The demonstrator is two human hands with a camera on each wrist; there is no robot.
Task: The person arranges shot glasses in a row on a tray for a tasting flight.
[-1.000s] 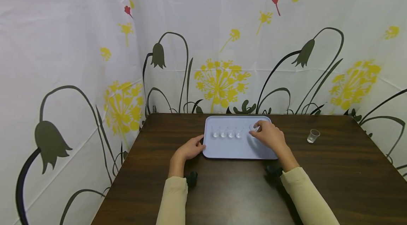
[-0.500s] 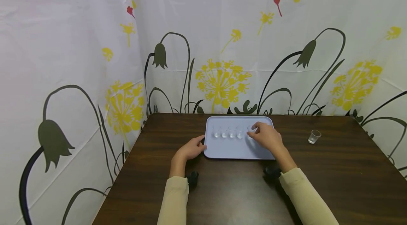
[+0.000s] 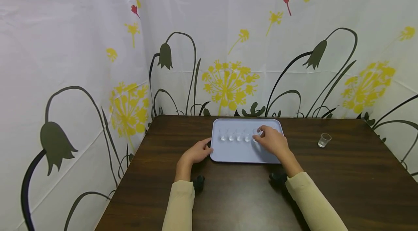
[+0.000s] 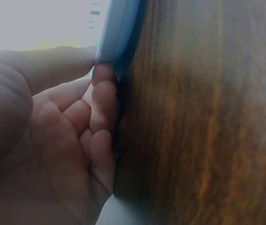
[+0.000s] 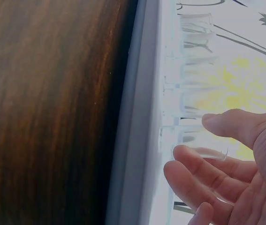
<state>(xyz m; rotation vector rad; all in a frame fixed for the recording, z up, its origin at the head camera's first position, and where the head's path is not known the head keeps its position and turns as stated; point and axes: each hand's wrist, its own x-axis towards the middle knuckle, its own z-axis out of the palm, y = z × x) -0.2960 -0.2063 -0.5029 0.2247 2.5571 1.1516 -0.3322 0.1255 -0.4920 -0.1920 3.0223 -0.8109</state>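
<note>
A pale blue tray [image 3: 241, 153] lies on the dark wooden table. Several small clear shot glasses [image 3: 239, 136] stand upright in a row across it. My right hand [image 3: 273, 140] reaches over the tray and holds another shot glass [image 5: 196, 138] at the row's right end. In the right wrist view, the thumb is on one side of this glass and the fingers on the other; its base is close to the tray surface. My left hand [image 3: 196, 152] grips the tray's left edge, thumb on the rim and fingers curled against the side and underneath, as the left wrist view shows.
One more shot glass [image 3: 324, 140] stands alone on the table [image 3: 352, 173] to the right of the tray. Behind the table hangs a white curtain [image 3: 202, 6] with flowers printed on it.
My right hand has moved slightly left with its glass, bringing it up beside the row. The left hand stays at the tray's edge.
</note>
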